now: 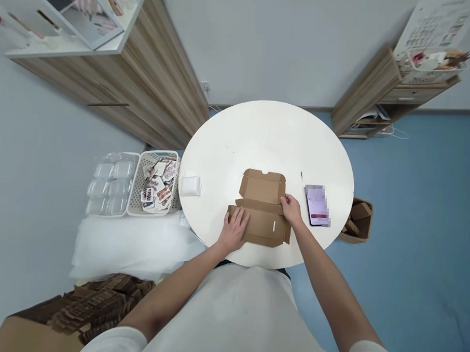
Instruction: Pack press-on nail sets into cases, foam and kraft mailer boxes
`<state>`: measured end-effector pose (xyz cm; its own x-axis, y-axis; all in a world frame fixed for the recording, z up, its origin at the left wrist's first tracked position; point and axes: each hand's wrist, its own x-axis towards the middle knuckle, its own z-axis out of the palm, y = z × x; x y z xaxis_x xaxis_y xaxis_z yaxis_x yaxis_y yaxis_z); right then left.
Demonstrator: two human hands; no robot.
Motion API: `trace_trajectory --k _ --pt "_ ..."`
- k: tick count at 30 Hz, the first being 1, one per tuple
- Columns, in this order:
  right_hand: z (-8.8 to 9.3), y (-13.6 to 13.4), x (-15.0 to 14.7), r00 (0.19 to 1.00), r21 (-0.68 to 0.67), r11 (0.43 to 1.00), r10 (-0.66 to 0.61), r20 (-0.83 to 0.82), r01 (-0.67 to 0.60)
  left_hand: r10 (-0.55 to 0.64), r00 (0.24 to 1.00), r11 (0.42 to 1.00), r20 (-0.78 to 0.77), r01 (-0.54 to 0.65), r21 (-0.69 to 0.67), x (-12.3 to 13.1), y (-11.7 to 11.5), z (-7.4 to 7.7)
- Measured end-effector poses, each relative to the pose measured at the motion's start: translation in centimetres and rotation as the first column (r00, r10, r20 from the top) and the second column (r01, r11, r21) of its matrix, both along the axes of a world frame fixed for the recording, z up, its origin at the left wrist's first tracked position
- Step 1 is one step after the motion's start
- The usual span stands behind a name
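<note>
An unfolded brown cardboard mailer box [263, 190] lies on the round white table [268, 131] in front of me, its flaps spread out. My left hand [234, 232] rests on the lower left panel with fingers stretched out. At the right edge, close to the fold between the two main panels, my right hand [291, 208] pinches the cardboard between thumb and fingers. A small white slot shows in the lower panel. To the right of that hand lies a phone [316, 205] with its screen lit and partly blurred.
A small white packet [190, 186] sits at the table's left edge. Beyond it stand a white basket of stickers [158, 188] and a basket of clear plastic trays [112, 183]. Many folded boxes [101, 300] fill a carton at lower left. A cardboard bin [359, 223] stands on the right.
</note>
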<state>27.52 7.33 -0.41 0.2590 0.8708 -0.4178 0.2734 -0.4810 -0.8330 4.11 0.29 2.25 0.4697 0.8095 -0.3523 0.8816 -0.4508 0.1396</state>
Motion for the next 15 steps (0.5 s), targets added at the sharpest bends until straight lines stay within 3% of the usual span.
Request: trace_trajectory --k 6,12,15 --pt "0.4 -0.4 -0.6 0.998 0.038 0.997 0.065 0.010 -0.066 0.064 0.998 0.998 -0.029 -0.063 0.017 0.6 2.2 0.5" --pt "1.7 -2.1 -0.9 0.987 0.020 0.988 0.150 0.055 -0.151 0.015 0.999 0.998 -0.036 -0.013 0.057 0.4 2.9 0.4" --pt "2.0 -3.6 -1.2 0.963 0.034 0.982 0.176 0.205 -0.187 -0.010 1.000 0.996 0.001 0.010 0.084 0.0 2.5 0.2"
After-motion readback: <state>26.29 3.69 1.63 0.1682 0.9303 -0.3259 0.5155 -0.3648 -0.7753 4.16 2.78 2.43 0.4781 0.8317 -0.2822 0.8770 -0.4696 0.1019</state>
